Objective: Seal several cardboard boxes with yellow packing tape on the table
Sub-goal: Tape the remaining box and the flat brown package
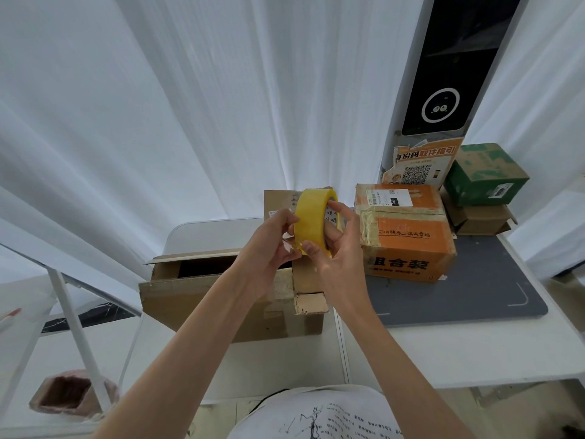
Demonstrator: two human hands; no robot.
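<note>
Both forearms reach up from the bottom edge to a roll of yellow tape [313, 221] held in the air. Beneath this grip spreads the white worktop [443, 353], with a grey mat [459, 296] down and to its right. Directly under the roll sits an open brown box [228, 299], flaps up; behind the roll stands another brown box [280, 202]. Right of the grip rests an orange box [408, 236], and farther right a green box [486, 174] tops a brown one. Left hand [269, 245] pinches the roll's near edge; right hand [338, 248] has its fingers curled round the roll, thumb on the face.
</note>
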